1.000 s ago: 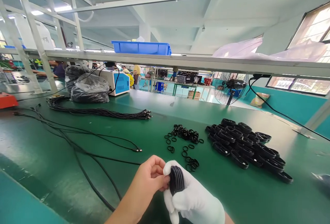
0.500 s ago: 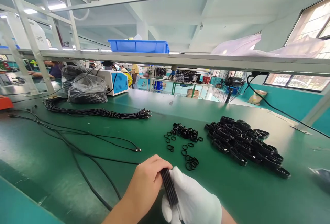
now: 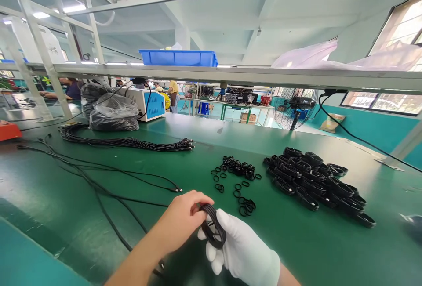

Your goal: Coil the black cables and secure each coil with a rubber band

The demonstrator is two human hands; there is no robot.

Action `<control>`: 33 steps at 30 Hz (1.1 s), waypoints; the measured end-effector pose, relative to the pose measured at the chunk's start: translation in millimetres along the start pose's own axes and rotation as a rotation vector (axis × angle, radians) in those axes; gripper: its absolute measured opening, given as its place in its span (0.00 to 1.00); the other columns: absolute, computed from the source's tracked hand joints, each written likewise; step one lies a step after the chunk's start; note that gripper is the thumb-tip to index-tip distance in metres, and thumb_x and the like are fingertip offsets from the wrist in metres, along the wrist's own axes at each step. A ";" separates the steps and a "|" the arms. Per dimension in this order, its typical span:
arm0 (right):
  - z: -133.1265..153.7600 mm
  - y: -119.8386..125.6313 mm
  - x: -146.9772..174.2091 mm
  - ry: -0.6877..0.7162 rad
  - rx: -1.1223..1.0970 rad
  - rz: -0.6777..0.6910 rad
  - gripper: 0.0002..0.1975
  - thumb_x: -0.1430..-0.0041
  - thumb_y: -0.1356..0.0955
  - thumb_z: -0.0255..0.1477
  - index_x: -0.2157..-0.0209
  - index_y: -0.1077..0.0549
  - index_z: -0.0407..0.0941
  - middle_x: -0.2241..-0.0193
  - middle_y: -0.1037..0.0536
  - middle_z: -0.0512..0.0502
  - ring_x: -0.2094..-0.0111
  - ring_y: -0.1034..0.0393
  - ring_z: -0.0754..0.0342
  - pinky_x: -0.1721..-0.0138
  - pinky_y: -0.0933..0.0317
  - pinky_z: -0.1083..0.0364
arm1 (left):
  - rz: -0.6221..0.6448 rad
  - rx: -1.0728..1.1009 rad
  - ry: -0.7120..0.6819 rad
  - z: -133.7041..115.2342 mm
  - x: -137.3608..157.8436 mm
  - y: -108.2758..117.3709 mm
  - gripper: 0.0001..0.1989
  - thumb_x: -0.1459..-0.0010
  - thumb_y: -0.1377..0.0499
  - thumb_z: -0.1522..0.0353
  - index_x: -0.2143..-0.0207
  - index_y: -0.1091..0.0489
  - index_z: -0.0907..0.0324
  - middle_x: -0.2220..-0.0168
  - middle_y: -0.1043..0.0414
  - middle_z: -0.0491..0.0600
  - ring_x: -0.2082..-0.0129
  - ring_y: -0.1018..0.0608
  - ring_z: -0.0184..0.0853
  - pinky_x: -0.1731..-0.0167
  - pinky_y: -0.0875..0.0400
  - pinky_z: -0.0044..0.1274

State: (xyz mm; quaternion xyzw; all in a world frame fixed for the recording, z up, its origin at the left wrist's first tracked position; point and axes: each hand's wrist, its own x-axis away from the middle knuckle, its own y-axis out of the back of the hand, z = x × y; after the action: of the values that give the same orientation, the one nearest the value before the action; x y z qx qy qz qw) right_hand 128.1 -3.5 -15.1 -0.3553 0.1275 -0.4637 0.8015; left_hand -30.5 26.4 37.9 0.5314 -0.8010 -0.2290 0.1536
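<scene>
A black cable wound into a small oval coil [image 3: 217,233] is between my two hands, its opening facing me. My right hand [image 3: 242,244], in a white glove, grips the coil's right side with thumb and fingers. With bare fingers closed on its upper left edge, my left hand [image 3: 184,215] also holds it. Just beyond my hands lie loose black rings [image 3: 245,207] and a small heap of more rings [image 3: 239,167]. To the right is a pile of finished-looking black cable coils [image 3: 310,178].
Loose black cables [image 3: 121,200] trail across the green table [image 3: 198,171] at left, below a straight cable bundle [image 3: 132,144]. Behind them sit a plastic bag of dark items [image 3: 114,112] and a white-and-blue machine [image 3: 153,103]. A shelf overhead carries a blue tray [image 3: 178,58]; a fan [image 3: 295,108] stands behind.
The coil has turned from edge-on to showing its open loop. My left hand has shifted slightly left and up, still on the coil; my right hand keeps its grip.
</scene>
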 end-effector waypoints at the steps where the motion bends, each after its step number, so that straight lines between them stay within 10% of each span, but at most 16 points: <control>1: -0.3 -0.9 -0.2 -0.042 -0.023 0.015 0.27 0.50 0.35 0.49 0.61 0.31 0.39 0.68 0.28 0.43 0.77 0.32 0.58 0.80 0.38 0.59 | 0.074 0.116 0.029 1.1 -0.4 4.6 0.14 0.49 0.47 0.71 0.60 0.28 0.54 0.66 0.30 0.44 0.71 0.31 0.30 0.69 0.37 0.21; 5: 0.8 -6.7 -0.6 -0.111 -0.001 0.041 0.32 0.51 0.36 0.53 0.62 0.30 0.36 0.69 0.29 0.41 0.72 0.31 0.55 0.73 0.38 0.57 | 0.217 0.424 0.112 5.7 -4.6 10.6 0.12 0.48 0.45 0.67 0.62 0.28 0.60 0.73 0.32 0.43 0.78 0.34 0.26 0.77 0.38 0.19; 11: 6.4 -14.3 0.6 0.075 0.394 -0.166 0.23 0.61 0.25 0.30 0.62 0.34 0.43 0.66 0.30 0.47 0.69 0.36 0.57 0.71 0.41 0.57 | 0.030 0.350 0.182 9.1 -11.4 -10.7 0.12 0.49 0.43 0.61 0.68 0.32 0.62 0.82 0.37 0.41 0.83 0.34 0.27 0.82 0.39 0.19; 33: 7.0 -8.7 2.1 -0.009 0.261 -0.145 0.25 0.64 0.24 0.29 0.63 0.35 0.41 0.70 0.30 0.48 0.67 0.32 0.54 0.69 0.37 0.54 | 0.078 0.474 0.144 13.8 13.3 -25.8 0.08 0.47 0.45 0.66 0.76 0.37 0.60 0.80 0.37 0.41 0.78 0.34 0.28 0.74 0.38 0.21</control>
State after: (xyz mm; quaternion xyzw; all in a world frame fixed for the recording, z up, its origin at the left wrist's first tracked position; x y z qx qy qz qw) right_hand 127.3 -4.8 -3.8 -0.2584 0.0362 -0.5315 0.8059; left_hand -22.2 8.4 12.7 0.5363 -0.8392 0.0098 0.0898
